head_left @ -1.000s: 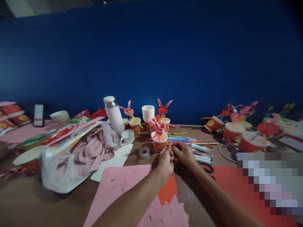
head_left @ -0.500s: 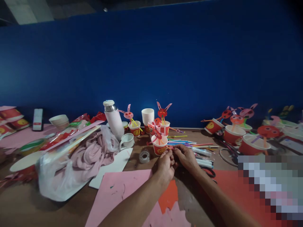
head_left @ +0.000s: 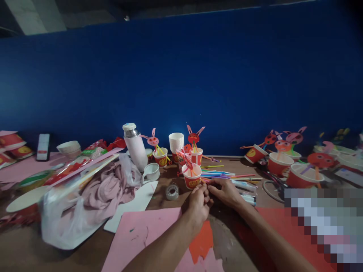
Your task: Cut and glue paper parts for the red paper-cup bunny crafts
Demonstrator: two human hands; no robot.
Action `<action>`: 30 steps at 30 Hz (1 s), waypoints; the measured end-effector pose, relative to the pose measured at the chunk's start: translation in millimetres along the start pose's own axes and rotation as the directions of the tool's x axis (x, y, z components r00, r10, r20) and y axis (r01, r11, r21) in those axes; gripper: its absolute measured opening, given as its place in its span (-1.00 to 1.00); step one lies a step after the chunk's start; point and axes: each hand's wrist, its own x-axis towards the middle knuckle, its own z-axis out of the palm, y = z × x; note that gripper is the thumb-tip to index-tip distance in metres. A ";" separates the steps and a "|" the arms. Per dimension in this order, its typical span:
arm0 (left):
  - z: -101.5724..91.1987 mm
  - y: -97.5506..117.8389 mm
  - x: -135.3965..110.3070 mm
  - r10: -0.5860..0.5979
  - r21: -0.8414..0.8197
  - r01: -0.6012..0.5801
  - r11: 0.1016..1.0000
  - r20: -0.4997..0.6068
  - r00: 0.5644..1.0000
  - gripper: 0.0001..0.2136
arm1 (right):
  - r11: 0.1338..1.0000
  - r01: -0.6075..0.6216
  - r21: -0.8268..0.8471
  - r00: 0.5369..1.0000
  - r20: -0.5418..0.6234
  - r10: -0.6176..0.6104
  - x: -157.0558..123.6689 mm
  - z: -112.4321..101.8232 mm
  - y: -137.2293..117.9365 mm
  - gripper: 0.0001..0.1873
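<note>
My left hand (head_left: pixel 199 202) and my right hand (head_left: pixel 227 192) meet over the brown table, fingers curled together around something small I cannot make out. Just beyond the fingertips stands a red paper cup (head_left: pixel 192 179) with a red paper bunny face on straws in it. A scatter of coloured straws (head_left: pixel 224 175) lies to the right of that cup, close to my right hand. A roll of clear tape (head_left: pixel 172 191) lies left of my left hand. A pink paper sheet (head_left: pixel 141 234) and an orange paper piece (head_left: pixel 202 240) lie under my forearms.
A white thermos (head_left: pixel 135 145), a white mug (head_left: pixel 151 172), a stack of white cups (head_left: pixel 176 142) and more bunny cups (head_left: pixel 283 160) stand along the blue wall. A plastic bag with pink cloth (head_left: pixel 85 200) lies left. Markers (head_left: pixel 245 186) lie right; a phone (head_left: pixel 43 146) stands far left.
The view has tilted up slightly, so the table things sit lower in the picture. Both hands stay together by the red cup, with only small finger movement.
</note>
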 end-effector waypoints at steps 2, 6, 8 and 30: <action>-0.7 -0.7 -0.3 -0.002 0.004 0.002 1.000 0.008 1.000 -0.82 | 1.000 0.010 -0.022 1.000 -0.008 -0.010 0.3 1.4 0.5 -0.77; -1.6 -0.7 -0.8 -0.011 0.013 0.011 1.000 0.010 1.000 -0.83 | 0.998 0.016 -0.054 1.000 -0.015 -0.017 0.1 3.0 0.8 -0.75; -1.6 -0.3 -0.8 -0.016 0.017 0.016 1.000 0.011 1.000 -0.84 | 0.998 0.013 -0.063 1.000 -0.015 -0.014 -0.2 3.5 0.4 -0.75; -1.1 -0.3 -3.0 -0.021 0.033 0.020 0.999 0.013 1.000 -0.82 | 0.996 -0.038 -0.079 0.999 -0.029 0.036 -0.8 4.7 -3.8 -0.73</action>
